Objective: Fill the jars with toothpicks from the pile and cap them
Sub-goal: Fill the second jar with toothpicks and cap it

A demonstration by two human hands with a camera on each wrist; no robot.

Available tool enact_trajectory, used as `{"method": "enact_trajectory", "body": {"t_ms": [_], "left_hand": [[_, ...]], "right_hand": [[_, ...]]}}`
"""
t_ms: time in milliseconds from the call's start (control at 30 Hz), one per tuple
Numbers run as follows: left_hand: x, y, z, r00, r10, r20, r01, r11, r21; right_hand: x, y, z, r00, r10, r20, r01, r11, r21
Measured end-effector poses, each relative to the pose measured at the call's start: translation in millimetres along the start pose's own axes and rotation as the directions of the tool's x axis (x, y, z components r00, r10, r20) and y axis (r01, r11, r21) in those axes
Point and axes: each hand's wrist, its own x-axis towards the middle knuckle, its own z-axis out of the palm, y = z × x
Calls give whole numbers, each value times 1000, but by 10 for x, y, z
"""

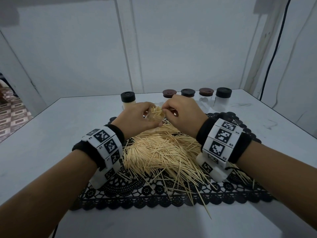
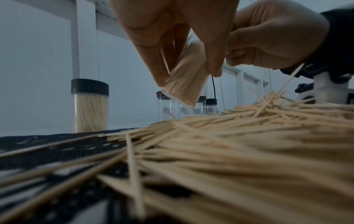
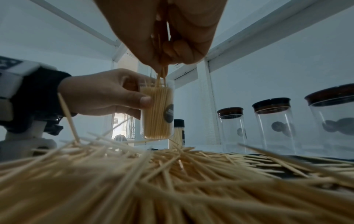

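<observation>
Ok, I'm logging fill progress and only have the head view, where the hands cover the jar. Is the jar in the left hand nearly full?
Observer: Yes. In the right wrist view the held jar is packed with toothpicks almost to its rim, lifted above the pile.
Operator: What is the right hand doing?
Observer: The right hand pinches a small bunch of toothpicks, tips down into the jar's mouth.
Operator: Is the jar upright?
Observer: The left wrist view shows it tilted, gripped between the thumb and fingers of the left hand.
Operator: Any jar finished?
Observer: One. The black-capped jar at the left stands full of toothpicks.
</observation>
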Motion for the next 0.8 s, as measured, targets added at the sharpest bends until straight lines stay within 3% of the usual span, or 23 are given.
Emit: {"method": "enact_trajectory", "body": {"t_ms": [233, 433, 567, 800], "left_hand": [[-27, 56, 1, 998, 45, 40, -45, 999, -3], [-28, 49, -9, 998, 42, 41, -42, 999, 4], [-24, 50, -9, 999, 34, 2, -34, 996, -79], [-33, 83, -8, 999, 19, -50, -28, 983, -183]], "right_hand": [[-11, -47, 46, 998, -42, 42, 40, 998, 45], [0, -16, -5, 995, 10, -97, 7, 984, 180], [10, 12, 64, 980, -63, -191, 94, 983, 157], [-9, -11, 99, 990, -13, -138, 39, 982, 183]]}}
